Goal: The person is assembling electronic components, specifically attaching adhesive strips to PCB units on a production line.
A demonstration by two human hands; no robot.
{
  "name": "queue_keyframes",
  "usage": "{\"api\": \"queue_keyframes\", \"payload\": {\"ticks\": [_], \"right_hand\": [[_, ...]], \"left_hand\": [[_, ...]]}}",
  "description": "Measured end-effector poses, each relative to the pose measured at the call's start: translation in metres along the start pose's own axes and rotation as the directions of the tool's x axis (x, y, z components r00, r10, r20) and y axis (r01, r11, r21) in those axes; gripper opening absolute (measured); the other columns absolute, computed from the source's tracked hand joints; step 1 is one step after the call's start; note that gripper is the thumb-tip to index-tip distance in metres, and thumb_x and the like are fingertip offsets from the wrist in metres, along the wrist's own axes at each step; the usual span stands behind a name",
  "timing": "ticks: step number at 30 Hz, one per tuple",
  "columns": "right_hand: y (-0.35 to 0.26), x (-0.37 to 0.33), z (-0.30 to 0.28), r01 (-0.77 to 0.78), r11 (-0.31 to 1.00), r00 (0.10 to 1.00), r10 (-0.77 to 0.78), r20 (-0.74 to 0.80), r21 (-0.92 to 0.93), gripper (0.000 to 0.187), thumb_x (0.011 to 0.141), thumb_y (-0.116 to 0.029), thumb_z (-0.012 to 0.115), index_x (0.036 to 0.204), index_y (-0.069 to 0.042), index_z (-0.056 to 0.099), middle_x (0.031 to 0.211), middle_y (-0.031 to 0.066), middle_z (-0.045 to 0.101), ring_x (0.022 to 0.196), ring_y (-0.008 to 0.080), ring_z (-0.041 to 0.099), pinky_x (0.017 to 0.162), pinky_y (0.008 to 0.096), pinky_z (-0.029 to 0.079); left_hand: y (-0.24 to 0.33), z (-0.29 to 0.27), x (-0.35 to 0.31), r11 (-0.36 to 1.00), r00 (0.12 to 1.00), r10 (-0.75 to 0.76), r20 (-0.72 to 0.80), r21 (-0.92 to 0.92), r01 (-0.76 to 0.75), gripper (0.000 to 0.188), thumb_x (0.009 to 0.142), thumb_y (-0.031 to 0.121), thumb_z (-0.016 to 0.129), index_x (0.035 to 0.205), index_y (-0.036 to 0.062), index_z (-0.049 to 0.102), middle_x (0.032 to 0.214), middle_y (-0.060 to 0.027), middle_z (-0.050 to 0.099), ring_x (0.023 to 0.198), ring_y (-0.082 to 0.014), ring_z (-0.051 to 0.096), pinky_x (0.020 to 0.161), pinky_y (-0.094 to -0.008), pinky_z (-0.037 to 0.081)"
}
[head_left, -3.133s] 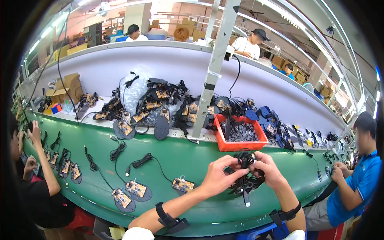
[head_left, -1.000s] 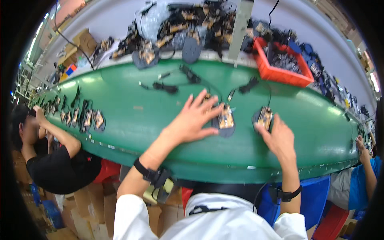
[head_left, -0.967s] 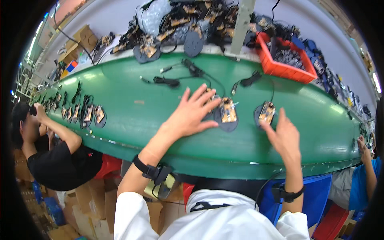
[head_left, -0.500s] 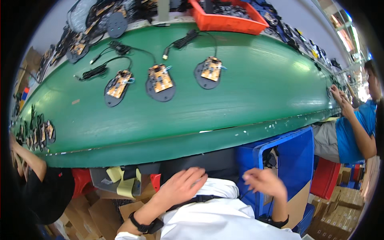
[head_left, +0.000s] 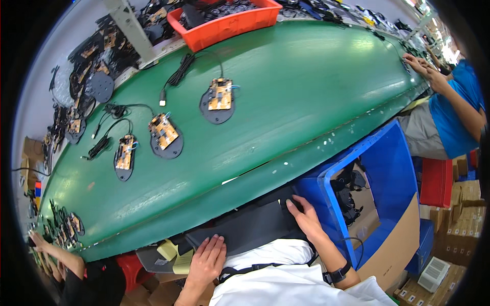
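A dark sheet-like piece (head_left: pixel 255 224) lies across my lap, just under the belt's near edge. My left hand (head_left: pixel 208 259) rests on its left part with fingers stretched flat, holding nothing. At its right end is my right hand (head_left: pixel 306 219), fingers apart, thumb and fingertips at the sheet's edge; I see nothing held in it. Away from both hands, on the green belt, lie three dark oval base plates with tan circuit boards: a right one (head_left: pixel 220 99), a middle one (head_left: pixel 164 135) and a left one (head_left: pixel 124 158), each with a coiled black cable.
A blue bin (head_left: pixel 375 173) holding black parts stands to my right, with cardboard (head_left: pixel 390 245) against it. An orange tray (head_left: pixel 232 23) of small parts sits beyond the belt (head_left: pixel 301 92). Co-workers' hands (head_left: pixel 423 69) work at the right, others (head_left: pixel 41 242) at far left.
My view has turned to the right, and the boards appear lower and further left. My hands, raised above my lap before, have come down onto the dark sheet.
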State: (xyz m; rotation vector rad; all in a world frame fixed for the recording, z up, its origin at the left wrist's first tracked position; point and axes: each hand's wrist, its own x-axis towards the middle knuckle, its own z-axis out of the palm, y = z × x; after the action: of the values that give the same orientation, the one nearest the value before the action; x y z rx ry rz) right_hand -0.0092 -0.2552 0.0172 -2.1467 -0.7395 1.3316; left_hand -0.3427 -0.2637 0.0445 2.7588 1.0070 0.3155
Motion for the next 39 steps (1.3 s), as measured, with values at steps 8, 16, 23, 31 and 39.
{"api": "queue_keyframes", "payload": {"ticks": [8,16,23,31,39], "right_hand": [[-0.028,-0.021,-0.009,0.271,0.901,0.96,-0.28,0.022,-0.339,0.046,0.083,-0.035,0.085,0.108,0.001,0.07,0.105,0.0152,0.069,0.094,0.0285,0.067,0.083,0.0373,0.054],[-0.029,-0.027,0.004,0.462,0.818,0.887,-0.422,0.189,-0.342,0.032,0.082,-0.027,0.086,0.091,0.001,0.072,0.087,0.0146,0.067,0.078,0.0285,0.067,0.071,0.0377,0.053],[-0.113,-0.08,-0.031,0.691,0.717,0.612,-0.65,0.45,0.095,0.019,0.078,-0.002,0.086,0.092,-0.002,0.073,0.087,0.0083,0.073,0.078,0.0192,0.07,0.071,0.0321,0.052],[-0.27,-0.073,0.021,0.929,0.234,-0.024,-0.732,0.681,0.285,0.035,0.087,-0.016,0.081,0.114,-0.001,0.066,0.101,0.0129,0.068,0.093,0.0298,0.065,0.083,0.0402,0.052],[-0.312,0.07,0.057,0.735,-0.078,0.434,-0.71,0.555,-0.674,0.074,0.091,-0.052,0.072,0.149,-0.011,0.05,0.156,0.0303,0.034,0.146,0.0504,0.03,0.116,0.0624,0.03]], "left_hand": [[-0.006,-0.017,0.037,0.788,0.982,-0.154,0.11,-0.587,0.189,0.036,0.088,0.031,0.077,0.108,0.0014,0.072,0.137,-0.0203,0.061,0.134,-0.0384,0.054,0.111,-0.0546,0.043],[0.01,0.026,0.127,0.76,0.947,-0.294,0.126,-0.57,0.312,0.05,0.09,0.031,0.077,0.127,-0.0015,0.065,0.131,-0.0226,0.06,0.117,-0.0411,0.061,0.099,-0.047,0.05],[-0.009,-0.087,0.108,0.47,0.991,-0.076,0.107,-0.873,0.13,0.035,0.086,0.024,0.083,0.108,-0.0018,0.072,0.083,-0.0112,0.067,0.075,-0.0278,0.062,0.064,-0.0375,0.05],[-0.039,-0.199,0.037,0.533,0.932,-0.26,-0.252,-0.842,-0.079,0.018,0.072,0.005,0.086,0.076,-0.0057,0.072,0.068,-0.0139,0.067,0.057,-0.0266,0.063,0.055,-0.0379,0.046],[-0.104,-0.162,0.057,0.843,0.76,-0.491,-0.426,-0.454,0.29,0.023,0.087,0.013,0.078,0.104,-0.0026,0.071,0.135,-0.0201,0.061,0.125,-0.039,0.06,0.101,-0.0482,0.049]]}}
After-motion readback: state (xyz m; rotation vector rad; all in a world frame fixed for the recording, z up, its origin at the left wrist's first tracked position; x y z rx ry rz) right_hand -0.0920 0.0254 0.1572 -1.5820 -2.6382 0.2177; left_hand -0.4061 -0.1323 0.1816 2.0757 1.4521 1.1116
